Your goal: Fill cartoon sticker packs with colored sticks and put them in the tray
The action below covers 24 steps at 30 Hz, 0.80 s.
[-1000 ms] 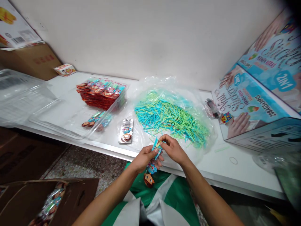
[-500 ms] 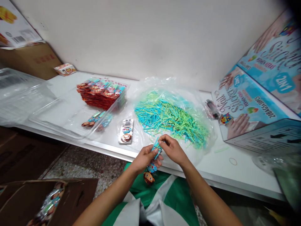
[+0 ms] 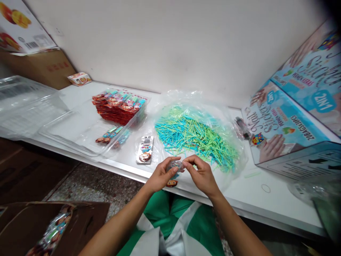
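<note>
At my right, the lower blue box [image 3: 282, 131] read, upside down, "Nail Stickers", "20BAGS×30PCS" and a small "2IN1". The upper blue box [image 3: 314, 81] carried "Sticker", "PERMEN KERAS" and a large "2IN1". Red print on the brown carton [image 3: 50, 67] was too blurred for me to read. The white box [image 3: 23, 32] bore a barcode.

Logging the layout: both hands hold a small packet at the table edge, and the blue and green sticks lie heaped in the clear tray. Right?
Not quite: the head view shows the sticks heaped on a clear plastic bag, not in the clear tray. The left hand and right hand do hold the small packet.
</note>
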### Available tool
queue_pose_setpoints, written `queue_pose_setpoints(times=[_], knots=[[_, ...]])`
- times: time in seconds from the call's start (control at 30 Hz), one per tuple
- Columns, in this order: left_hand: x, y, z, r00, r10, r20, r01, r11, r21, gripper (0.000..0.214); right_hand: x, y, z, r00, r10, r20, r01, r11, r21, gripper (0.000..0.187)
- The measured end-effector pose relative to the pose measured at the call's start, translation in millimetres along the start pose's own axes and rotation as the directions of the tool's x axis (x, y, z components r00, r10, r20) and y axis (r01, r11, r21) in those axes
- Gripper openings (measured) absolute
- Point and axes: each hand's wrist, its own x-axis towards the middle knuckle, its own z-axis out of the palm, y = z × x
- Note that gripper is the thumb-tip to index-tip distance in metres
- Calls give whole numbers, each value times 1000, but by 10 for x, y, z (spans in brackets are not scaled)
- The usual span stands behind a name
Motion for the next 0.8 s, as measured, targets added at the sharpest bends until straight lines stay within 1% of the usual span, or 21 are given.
queue_pose_setpoints(times=[0.07, 0.13, 0.2, 0.27, 0.33, 0.4, 0.47, 0.5, 0.57, 0.63, 0.67, 0.7, 0.73, 0.8], knots=[[-14, 46, -14, 1000, 23, 11, -23, 1000, 19, 48, -4, -31, -9, 999, -33, -3, 33, 999, -20, 15], [-26, 64, -29, 1000, 8, 27, -8, 1000, 22, 50, -8, -45, -15, 999, -42, 1, 42, 999, -25, 15], [-33, 45, -43, 999, -19, 36, 18, 1000, 19, 52, -5, -47, -21, 999, -42, -13, 42, 999, -27, 16], [-38, -12, -53, 999, -40, 23, 40, 999, 24, 49, 10, -46, -31, 999, -30, -43, 29, 999, -21, 15], [-40, -80, -63, 998, -53, -27, 54, 998, 30, 38, 36, -52, -42, 998, -13, -62, 13, 1000, -3, 13], [-40, -110, -87, 995, -56, -88, 59, 998, 38, 31, 67, -67, -46, 998, 6, -56, -6, 1000, 13, 13], [-36, -45, -155, 989, -36, -145, 46, 996, 70, 30, 97, -83, -42, 999, 17, -43, -17, 1000, 20, 13], [-34, 34, -217, 984, -14, -176, 31, 995, 95, 30, 109, -88, -37, 999, 23, -39, -22, 1000, 22, 12], [-36, 286, -414, 962, 67, -264, -25, 987, 160, 33, 124, -84, -25, 999, 33, -41, -32, 999, 25, 12], [-49, 629, -717, 898, 217, -382, -120, 957, 263, 41, 129, -58, -18, 998, 47, -46, -46, 999, 23, 12], [-58, 814, -907, 851, 303, -429, -162, 929, 334, 43, 128, -37, -18, 997, 57, -47, -57, 998, 19, 12], [-67, 994, -1117, 813, 364, -454, -178, 899, 401, 43, 126, -11, -20, 996, 70, -48, -69, 998, 14, 12], [-74, 1158, -1344, 784, 412, -463, -178, 865, 468, 42, 124, 17, -24, 995, 84, -47, -83, 996, 8, 12], [-72, 1407, -1825, 739, 465, -487, -123, 805, 581, 43, 123, 75, -35, 993, 111, -41, -111, 994, -3, 13]])
